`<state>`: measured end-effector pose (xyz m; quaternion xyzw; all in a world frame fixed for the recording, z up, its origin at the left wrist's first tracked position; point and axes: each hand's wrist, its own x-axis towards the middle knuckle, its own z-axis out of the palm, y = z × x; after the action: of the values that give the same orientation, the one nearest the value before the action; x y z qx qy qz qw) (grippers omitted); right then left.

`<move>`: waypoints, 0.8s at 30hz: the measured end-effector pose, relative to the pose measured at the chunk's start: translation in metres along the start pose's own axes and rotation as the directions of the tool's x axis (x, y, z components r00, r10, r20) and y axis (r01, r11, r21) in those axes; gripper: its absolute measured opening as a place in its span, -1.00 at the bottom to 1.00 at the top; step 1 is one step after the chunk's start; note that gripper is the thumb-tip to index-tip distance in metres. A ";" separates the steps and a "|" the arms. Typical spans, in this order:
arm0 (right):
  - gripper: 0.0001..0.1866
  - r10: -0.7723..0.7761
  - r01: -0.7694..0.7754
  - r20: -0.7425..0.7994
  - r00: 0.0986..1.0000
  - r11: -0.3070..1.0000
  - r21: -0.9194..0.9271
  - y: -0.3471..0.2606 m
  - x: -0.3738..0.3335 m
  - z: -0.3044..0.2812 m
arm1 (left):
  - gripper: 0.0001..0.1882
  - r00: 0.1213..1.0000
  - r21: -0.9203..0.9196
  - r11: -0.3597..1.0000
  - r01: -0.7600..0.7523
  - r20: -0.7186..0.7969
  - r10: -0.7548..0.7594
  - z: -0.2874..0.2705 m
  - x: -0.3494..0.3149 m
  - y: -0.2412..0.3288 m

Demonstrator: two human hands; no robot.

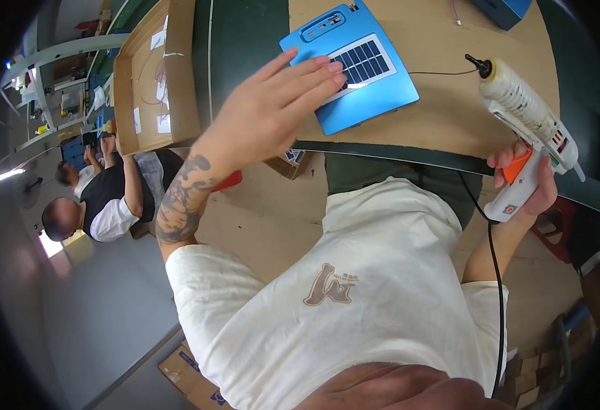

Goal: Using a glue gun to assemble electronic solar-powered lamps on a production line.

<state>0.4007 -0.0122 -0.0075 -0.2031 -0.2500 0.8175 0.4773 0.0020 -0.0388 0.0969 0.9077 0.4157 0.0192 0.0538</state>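
Note:
My left hand [262, 116] lies with fingers stretched out over a small dark solar panel [371, 61], its fingertips on the panel's near left part. The panel sits in a white-bordered recess of a flat blue housing [378, 106], which also has an oval recess with ports near its far edge. In my right hand [544, 188] is a white glue gun [528, 102], held by its handle with fingers at the orange trigger [516, 166]. Its black nozzle points away to the upper left. A thin dark wire [443, 73] runs from the housing's right side toward the nozzle.
A brown cardboard sheet [450, 123] covers part of the dark green table [245, 41]. An open cardboard box [189, 82] stands at the left, and a blue box [505, 10] at the far right. The gun's black cord [496, 287] hangs beside me. Two other people work at left.

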 end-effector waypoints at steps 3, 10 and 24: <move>-0.50 0.013 -0.012 -0.018 1.000 0.999 0.041 0.001 0.001 -0.005 | -0.24 0.997 0.065 0.995 0.070 -0.031 -0.068 0.001 0.003 0.020; -0.53 -0.100 0.110 -0.078 0.992 0.983 0.147 0.016 0.002 -0.024 | -0.28 0.991 0.385 0.920 0.074 0.072 -0.110 0.009 -0.003 0.054; -0.54 -0.164 0.151 0.011 0.986 0.930 0.335 0.025 0.007 -0.024 | 0.11 0.956 0.048 0.988 -0.147 0.264 0.129 -0.015 0.067 -0.012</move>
<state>0.3938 -0.0115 -0.0422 -0.0830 -0.1331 0.8109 0.5638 0.0349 0.0208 0.1095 0.9305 0.3411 -0.1101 0.0759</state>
